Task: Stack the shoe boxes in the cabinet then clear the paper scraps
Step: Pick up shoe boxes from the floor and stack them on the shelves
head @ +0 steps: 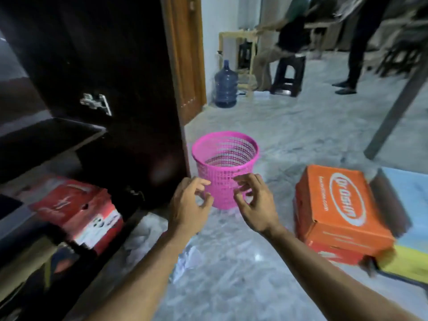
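Note:
A pink mesh basket point(225, 158) stands upright on the marble floor, beside the dark cabinet's open door point(120, 72). My left hand point(188, 205) and my right hand point(254, 202) hover just in front of the basket, fingers curled and apart, holding nothing. A red shoe box point(78, 212) lies on a low cabinet shelf at the left. An orange shoe box point(340, 205) rests on another red-orange box point(333, 253) on the floor at the right. White paper scraps point(187, 262) lie crumpled on the floor under my left forearm and by the cabinet's base.
Dark cabinet shelves point(46, 135) fill the left side. A blue water jug point(225, 85) stands by the far wall. One person sits on a black stool point(288, 75) and another stands at the back right. A slanted table leg point(393, 107) and a blue-yellow mat point(410, 228) are at the right.

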The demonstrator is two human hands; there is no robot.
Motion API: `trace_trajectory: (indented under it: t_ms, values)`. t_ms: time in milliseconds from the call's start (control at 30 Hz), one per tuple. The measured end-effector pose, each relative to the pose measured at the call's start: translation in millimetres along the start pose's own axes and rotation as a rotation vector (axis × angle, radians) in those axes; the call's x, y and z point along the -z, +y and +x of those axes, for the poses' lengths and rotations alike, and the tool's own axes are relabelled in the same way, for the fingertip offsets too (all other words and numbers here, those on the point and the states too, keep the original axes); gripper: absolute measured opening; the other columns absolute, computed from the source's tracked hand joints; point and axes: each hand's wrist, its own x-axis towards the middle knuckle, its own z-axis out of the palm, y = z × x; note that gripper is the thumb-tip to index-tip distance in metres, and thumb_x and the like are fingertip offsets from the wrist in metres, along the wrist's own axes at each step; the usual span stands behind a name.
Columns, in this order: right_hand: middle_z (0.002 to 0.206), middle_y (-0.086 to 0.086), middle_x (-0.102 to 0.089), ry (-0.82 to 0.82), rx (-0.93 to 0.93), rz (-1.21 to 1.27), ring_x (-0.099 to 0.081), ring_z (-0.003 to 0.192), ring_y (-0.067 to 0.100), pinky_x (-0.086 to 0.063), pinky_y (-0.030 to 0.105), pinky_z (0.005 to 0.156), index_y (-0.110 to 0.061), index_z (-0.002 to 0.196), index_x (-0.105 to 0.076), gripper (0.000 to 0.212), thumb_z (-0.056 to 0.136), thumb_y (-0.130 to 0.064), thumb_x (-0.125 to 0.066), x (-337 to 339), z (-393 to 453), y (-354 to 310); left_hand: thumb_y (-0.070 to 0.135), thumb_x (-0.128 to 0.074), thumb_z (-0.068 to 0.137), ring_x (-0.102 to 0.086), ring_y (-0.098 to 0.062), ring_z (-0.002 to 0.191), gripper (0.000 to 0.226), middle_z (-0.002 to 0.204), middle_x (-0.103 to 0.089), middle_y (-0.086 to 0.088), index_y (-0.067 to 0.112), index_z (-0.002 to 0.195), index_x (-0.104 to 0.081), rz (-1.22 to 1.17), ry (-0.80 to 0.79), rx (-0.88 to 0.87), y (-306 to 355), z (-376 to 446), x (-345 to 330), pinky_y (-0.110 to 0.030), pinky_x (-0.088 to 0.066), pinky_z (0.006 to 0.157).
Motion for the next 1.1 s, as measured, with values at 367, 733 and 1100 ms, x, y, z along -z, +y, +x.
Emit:
trace_trajectory:
  t_ms: [367, 733, 1100]
  values:
    - [0.119, 0.013, -0.058, 0.592, -0.668, -0.201, -0.061, 0.110, 0.035, -0.049, 0.048, 0.101, -0.017, 0.120, -0.065, 0.034, 0.088, -0.025, -0.065, 168, -69, 215, 0.034, -0.076, 0.087, -0.069, -0.019, 0.096, 0.027, 0.107, -0.071, 0.002, 0.021, 0.111, -0.070, -0.217, -0.678, 0.421, 59, -31, -261, -0.030, -0.054, 0.092]
    - [0.142, 0.016, -0.042, 0.711, -0.882, -0.385, -0.049, 0.130, 0.041, -0.045, 0.045, 0.105, -0.008, 0.133, -0.055, 0.053, 0.091, -0.037, -0.070, 194, -85, 317, 0.061, -0.061, 0.093, -0.059, -0.015, 0.082, 0.038, 0.089, -0.059, 0.007, 0.029, 0.112, -0.055, -0.552, -0.912, 0.940, 94, -33, -410, -0.036, -0.047, 0.089]
    - [0.147, -0.006, -0.051, 0.891, -1.161, 0.716, -0.054, 0.132, 0.032, -0.051, 0.061, 0.104, -0.045, 0.149, -0.025, 0.112, 0.060, -0.068, -0.088, 162, -111, 317, 0.045, -0.075, 0.087, -0.068, -0.018, 0.103, 0.031, 0.109, -0.075, 0.008, 0.034, 0.115, -0.066, -0.691, -0.930, 0.963, 58, -54, -422, -0.041, -0.049, 0.096]
